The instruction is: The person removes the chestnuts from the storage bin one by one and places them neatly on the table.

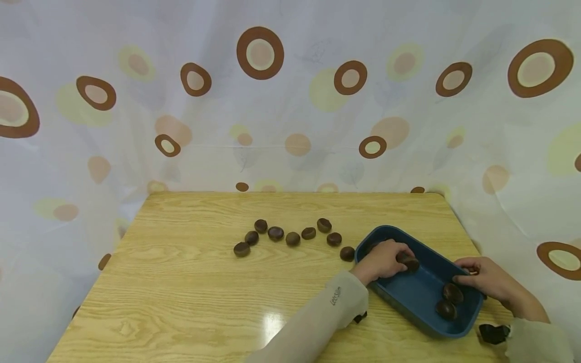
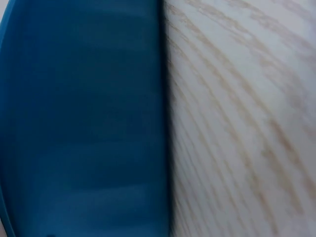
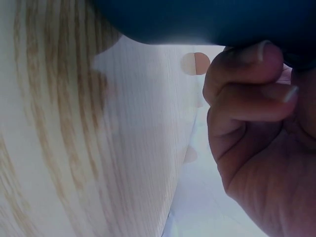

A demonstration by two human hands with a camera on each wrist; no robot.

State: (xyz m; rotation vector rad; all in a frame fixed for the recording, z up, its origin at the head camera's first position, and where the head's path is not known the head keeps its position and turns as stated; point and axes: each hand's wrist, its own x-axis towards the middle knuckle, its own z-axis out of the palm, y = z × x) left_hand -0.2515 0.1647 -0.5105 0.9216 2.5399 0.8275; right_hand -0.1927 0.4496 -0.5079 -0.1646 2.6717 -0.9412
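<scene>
My left hand (image 1: 383, 259) reaches over the near left rim into a dark blue tray (image 1: 410, 297). Thumb and fingers pinch a dark brown chestnut (image 1: 410, 262) above the tray floor. With the right hand (image 1: 490, 278) I grip the tray's right rim, thumb inside; the right wrist view has its curled fingers (image 3: 247, 103) below the edge. Two more chestnuts (image 1: 452, 293) lie together at the tray's near right end. Only the tray's blue side (image 2: 89, 118) and wood grain fill the left wrist view, with the left hand out of it.
A zigzag line of several chestnuts (image 1: 292, 238) runs across the middle of the wooden table (image 1: 181, 292), its right end chestnut (image 1: 347, 253) close beside the tray. Patterned white cloth (image 1: 290, 111) hangs behind and at both sides of the table.
</scene>
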